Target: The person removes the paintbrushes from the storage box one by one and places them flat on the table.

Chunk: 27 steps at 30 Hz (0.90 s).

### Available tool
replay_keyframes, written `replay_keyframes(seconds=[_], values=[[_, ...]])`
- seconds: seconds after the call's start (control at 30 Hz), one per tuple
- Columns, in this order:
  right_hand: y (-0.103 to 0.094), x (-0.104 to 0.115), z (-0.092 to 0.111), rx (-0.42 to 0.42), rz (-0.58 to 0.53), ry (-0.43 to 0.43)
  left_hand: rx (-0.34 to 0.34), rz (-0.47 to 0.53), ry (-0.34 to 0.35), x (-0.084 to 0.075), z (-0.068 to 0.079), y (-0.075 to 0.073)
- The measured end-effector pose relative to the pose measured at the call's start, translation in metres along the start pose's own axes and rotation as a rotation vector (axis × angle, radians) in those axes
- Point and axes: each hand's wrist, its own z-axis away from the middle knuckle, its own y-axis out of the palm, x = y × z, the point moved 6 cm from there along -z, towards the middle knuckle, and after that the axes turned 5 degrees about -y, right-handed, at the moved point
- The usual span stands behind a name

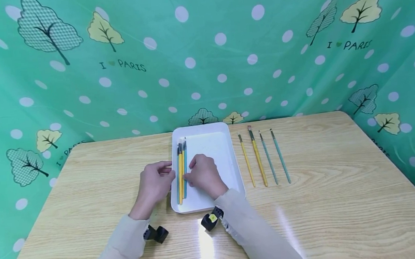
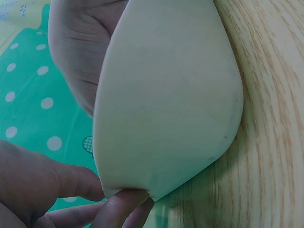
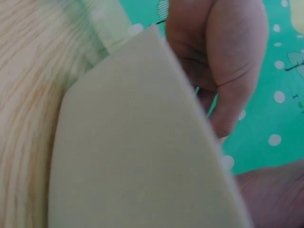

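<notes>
A white tray [image 1: 219,189] lies on the table, with several yellow and teal paintbrushes [image 1: 180,180] side by side along its left wall. My left hand [image 1: 154,182] pinches the tray's left rim; in the left wrist view its fingers [image 2: 118,209] sit against the rim and outer wall. Reaching over the tray, my right hand [image 1: 205,173] has its fingertips at the rightmost teal brush in the tray. Whether they grip it or only touch it does not show. In the right wrist view the tray wall [image 3: 133,142] hides the right fingertips.
To the right of the tray, a row of several more paintbrushes [image 1: 257,158], yellow and teal, lies on the wooden table [image 1: 344,200]. A green dotted cloth [image 1: 222,79] hangs behind the table. Each wrist wears a black camera [image 1: 209,221].
</notes>
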Motion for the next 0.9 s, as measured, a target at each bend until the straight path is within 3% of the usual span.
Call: replay_keyframes(seconds=[0.37, 0.63, 0.9], values=[[-0.002, 0.003, 0.004, -0.011, 0.088, 0.004, 0.001, 0.008, -0.003, 0.000, 0.000, 0.000], [-0.007, 0.005, 0.006, -0.047, 0.251, 0.021, -0.006, 0.020, 0.004, 0.000, 0.001, -0.001], [-0.010, 0.005, 0.009, -0.032, 0.287, 0.034, -0.005, 0.014, 0.013, -0.001, 0.000, -0.001]])
